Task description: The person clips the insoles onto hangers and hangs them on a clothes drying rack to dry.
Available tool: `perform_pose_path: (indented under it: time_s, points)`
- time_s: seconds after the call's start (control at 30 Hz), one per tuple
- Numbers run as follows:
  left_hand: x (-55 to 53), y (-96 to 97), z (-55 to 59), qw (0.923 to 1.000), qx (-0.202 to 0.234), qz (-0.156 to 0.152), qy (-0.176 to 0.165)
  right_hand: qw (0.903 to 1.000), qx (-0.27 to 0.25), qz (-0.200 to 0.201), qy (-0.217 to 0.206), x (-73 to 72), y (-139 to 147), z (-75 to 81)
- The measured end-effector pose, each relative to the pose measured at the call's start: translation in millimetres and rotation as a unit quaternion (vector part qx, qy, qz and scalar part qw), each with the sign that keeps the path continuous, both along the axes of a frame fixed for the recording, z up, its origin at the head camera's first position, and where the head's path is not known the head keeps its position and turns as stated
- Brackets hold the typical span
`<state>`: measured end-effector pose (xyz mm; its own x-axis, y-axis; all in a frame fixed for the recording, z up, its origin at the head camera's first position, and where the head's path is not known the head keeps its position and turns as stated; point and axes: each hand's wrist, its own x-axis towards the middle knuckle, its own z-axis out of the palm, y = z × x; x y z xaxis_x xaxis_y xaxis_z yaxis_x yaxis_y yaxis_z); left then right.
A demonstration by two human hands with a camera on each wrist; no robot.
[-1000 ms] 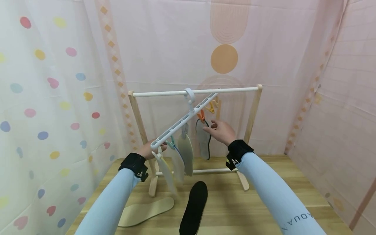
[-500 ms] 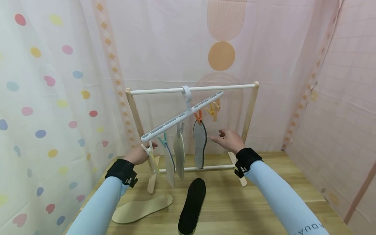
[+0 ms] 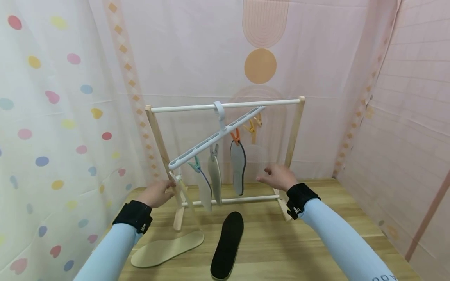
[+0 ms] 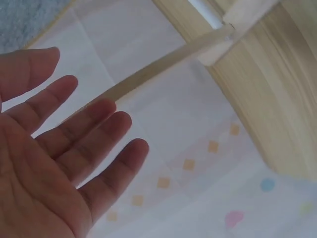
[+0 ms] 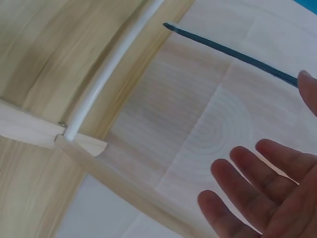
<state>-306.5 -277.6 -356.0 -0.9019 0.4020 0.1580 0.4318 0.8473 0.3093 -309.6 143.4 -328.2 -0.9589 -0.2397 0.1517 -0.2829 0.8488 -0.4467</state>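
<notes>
A pale blue clip hanger [image 3: 211, 140] hooks over the rack's top bar and slants, its left end nearer me. From its clips hang several insoles: a grey dark-edged insole [image 3: 238, 168] under an orange clip [image 3: 236, 135], a cream insole [image 3: 215, 179], a whitish insole [image 3: 205, 191] under a green clip, and a pale yellow one seen edge-on at the left end. My left hand [image 3: 156, 194] is beside that end, fingers loosely extended and palm bare in the left wrist view. To the right of the grey insole, my right hand [image 3: 278, 178] hovers with relaxed fingers, holding nothing.
Flat on the wooden table [image 3: 281, 249] lie a cream insole [image 3: 166, 249] and a black insole [image 3: 227, 244]. The rack has wooden posts [image 3: 296, 130] and a white lower bar [image 3: 246, 200]. Yellow clips [image 3: 251, 127] hang without insoles at the hanger's far end. Patterned curtains surround the table.
Both hands have drawn away from the hanger, the left down and leftward, the right down and rightward from the grey insole. The hanger and its insoles have swung.
</notes>
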Motion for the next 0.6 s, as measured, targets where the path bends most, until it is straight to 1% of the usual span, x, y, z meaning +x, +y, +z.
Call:
perform_pose_path:
  time_s: [0.1, 0.2, 0.4, 0.53, 0.6]
  points:
    - [0.2, -3.5, -2.5, 0.9996, -0.022, 0.009, 0.013, 0.9998, 0.015, 0.009, -0.001, -1.8, -1.1, -9.3]
    - [6.6, -6.8, -3.7, 0.9995, -0.024, 0.016, 0.010, 0.9994, 0.028, 0.016, -0.014, 1.0, -1.9, -13.8]
    - [20.0, -19.0, -8.0, 0.9988, -0.023, 0.042, -0.013, 0.9983, 0.043, 0.018, -0.034, 2.7, -5.2, -23.3]
    - [25.2, -24.9, -12.1, 0.9978, -0.030, 0.056, -0.019, 0.9971, 0.064, 0.027, -0.033, 5.3, -7.3, -28.5]
    - [26.6, -26.4, -14.7, 0.9975, -0.036, 0.058, -0.021, 0.9956, 0.083, 0.030, -0.030, 7.5, -7.6, -31.0]
